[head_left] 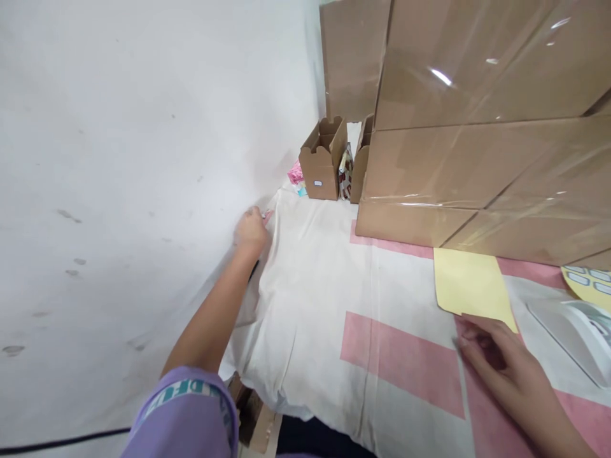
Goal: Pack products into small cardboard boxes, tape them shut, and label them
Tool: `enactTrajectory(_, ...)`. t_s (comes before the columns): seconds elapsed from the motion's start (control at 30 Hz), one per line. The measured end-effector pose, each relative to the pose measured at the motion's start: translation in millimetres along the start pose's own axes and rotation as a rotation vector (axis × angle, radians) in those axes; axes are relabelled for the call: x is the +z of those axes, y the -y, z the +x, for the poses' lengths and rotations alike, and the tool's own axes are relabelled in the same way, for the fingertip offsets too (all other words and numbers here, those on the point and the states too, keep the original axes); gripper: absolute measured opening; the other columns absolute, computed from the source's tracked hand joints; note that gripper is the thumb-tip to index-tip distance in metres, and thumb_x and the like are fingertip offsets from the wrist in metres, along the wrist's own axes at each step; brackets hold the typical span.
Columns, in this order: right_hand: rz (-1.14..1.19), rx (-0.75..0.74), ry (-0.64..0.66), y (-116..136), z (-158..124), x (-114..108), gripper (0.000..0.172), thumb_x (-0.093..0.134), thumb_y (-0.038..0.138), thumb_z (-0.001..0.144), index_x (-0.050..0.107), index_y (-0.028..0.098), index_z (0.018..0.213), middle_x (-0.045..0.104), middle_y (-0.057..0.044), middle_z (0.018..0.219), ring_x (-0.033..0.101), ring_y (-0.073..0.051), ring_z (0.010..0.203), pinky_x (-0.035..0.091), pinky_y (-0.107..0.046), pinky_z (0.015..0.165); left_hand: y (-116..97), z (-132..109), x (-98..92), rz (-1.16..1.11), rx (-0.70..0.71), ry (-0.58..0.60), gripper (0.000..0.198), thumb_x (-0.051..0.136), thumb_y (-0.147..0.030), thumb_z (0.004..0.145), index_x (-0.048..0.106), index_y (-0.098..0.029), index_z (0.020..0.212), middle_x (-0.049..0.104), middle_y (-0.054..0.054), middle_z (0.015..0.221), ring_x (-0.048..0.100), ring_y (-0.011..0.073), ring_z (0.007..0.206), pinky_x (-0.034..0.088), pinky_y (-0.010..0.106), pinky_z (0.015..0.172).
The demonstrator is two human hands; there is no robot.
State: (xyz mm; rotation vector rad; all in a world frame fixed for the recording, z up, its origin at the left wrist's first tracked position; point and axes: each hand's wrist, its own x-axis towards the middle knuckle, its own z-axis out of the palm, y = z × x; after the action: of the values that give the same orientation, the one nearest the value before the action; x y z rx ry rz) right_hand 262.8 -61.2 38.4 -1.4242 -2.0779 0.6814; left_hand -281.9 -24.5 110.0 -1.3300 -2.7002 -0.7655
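My left hand (251,230) reaches far out to the edge of a white cloth with pink bands (315,299), against the white wall. Its fingers are closed on a small pinkish thing at the cloth's edge that I cannot make out. My right hand (501,366) rests on the cloth at the lower right, its fingertips curled at the bottom edge of a pale yellow sheet (470,283). Whether it grips the sheet is unclear.
Large tape-wrapped cardboard boxes (482,127) stand at the back right. Small open cardboard boxes (323,159) and colourful packets (296,173) sit in the corner. A white device (575,334) and a yellow label sheet (589,283) lie at the right edge. A black cable (62,440) runs lower left.
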Motion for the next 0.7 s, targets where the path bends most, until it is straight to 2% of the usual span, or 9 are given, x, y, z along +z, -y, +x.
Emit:
enactTrajectory(0.07,-0.003,-0.008,0.003,-1.1,-0.3,0.0,0.040,0.057,0.053,0.094,0.062,0.025,0.121,0.068,-0.009,0.112,0.066,-0.030,0.096,0.056,-0.044,0.076,-4.6,-34.1,-8.8,0.029,0.030,-0.004,0.041,0.053,-0.035,0.099,0.056,-0.014,0.134,0.066,0.015,0.125,0.068,0.0264,0.107,0.053,0.046,0.096)
enactTrajectory(0.13,-0.028,-0.029,-0.003,-2.7,-3.2,2.2,0.040,0.056,0.052,0.095,0.061,0.024,0.122,0.068,-0.010,0.114,0.067,-0.030,0.098,0.056,-0.045,0.080,3.6,-87.4,-20.2,0.036,0.066,0.007,0.045,0.052,-0.035,0.098,0.053,-0.019,0.140,0.068,0.016,0.128,0.067,0.0328,0.114,0.051,0.050,0.100)
enactTrajectory(0.23,-0.177,-0.165,0.002,-5.6,-15.1,9.3,0.042,0.054,0.050,0.096,0.060,0.025,0.128,0.067,-0.012,0.124,0.066,-0.034,0.110,0.054,-0.051,0.092,33.8,-177.6,-30.9,0.028,0.079,0.037,0.047,0.032,-0.035,0.103,0.051,-0.019,0.143,0.063,0.015,0.140,0.061,0.0300,0.130,0.049,0.048,0.108)
enactTrajectory(0.3,-0.332,-0.308,0.037,-7.1,-26.2,14.4,0.044,0.050,0.048,0.096,0.060,0.028,0.134,0.064,-0.011,0.136,0.061,-0.039,0.124,0.048,-0.059,0.100,57.6,-224.5,-29.5,0.027,0.100,0.091,0.051,0.032,-0.034,0.102,0.047,-0.018,0.148,0.060,0.015,0.146,0.058,0.0270,0.134,0.049,0.045,0.110)
enactTrajectory(0.33,-0.401,-0.374,0.061,-7.6,-31.5,16.2,0.047,0.048,0.047,0.096,0.058,0.030,0.139,0.062,-0.010,0.142,0.056,-0.041,0.130,0.045,-0.062,0.103,68.9,-240.6,-26.7,0.032,0.115,0.116,0.052,0.035,-0.034,0.100,0.048,-0.019,0.149,0.058,0.014,0.149,0.055,0.0277,0.138,0.046,0.047,0.114)
enactTrajectory(0.43,-0.522,-0.497,0.106,-8.1,-43.0,17.5,0.059,0.047,0.044,0.096,0.043,0.031,0.154,0.049,-0.008,0.157,0.045,-0.041,0.143,0.034,-0.068,0.113,96.8,-262.5,-15.6,0.105,0.170,0.180,0.056,0.036,-0.033,0.099,0.046,-0.024,0.153,0.047,0.009,0.159,0.043,0.0289,0.148,0.032,0.054,0.124)
enactTrajectory(0.53,-0.586,-0.554,0.094,-8.3,-48.2,15.0,0.068,0.047,0.042,0.096,0.032,0.029,0.161,0.044,-0.008,0.161,0.044,-0.039,0.145,0.031,-0.066,0.116,117.6,-266.2,-8.9,0.208,0.230,0.199,0.060,0.034,-0.035,0.100,0.034,-0.027,0.159,0.039,0.007,0.163,0.038,0.0280,0.151,0.032,0.053,0.124)
enactTrajectory(0.63,-0.631,-0.573,0.063,-8.5,-48.0,13.0,0.068,0.050,0.044,0.095,0.035,0.029,0.159,0.049,-0.007,0.158,0.050,-0.039,0.140,0.036,-0.065,0.112,133.6,-271.4,-10.5,0.236,0.277,0.179,0.063,0.036,-0.038,0.099,0.029,-0.030,0.161,0.038,0.006,0.164,0.040,0.0284,0.150,0.037,0.053,0.121)
enactTrajectory(0.7,-0.633,-0.557,0.034,-6.6,-42.6,12.5,0.062,0.054,0.045,0.093,0.048,0.030,0.152,0.057,-0.006,0.151,0.057,-0.039,0.133,0.043,-0.062,0.105,136.5,-272.8,-17.2,0.223,0.290,0.168,0.062,0.040,-0.044,0.097,0.037,-0.031,0.158,0.044,0.006,0.160,0.048,0.0309,0.145,0.043,0.055,0.115)
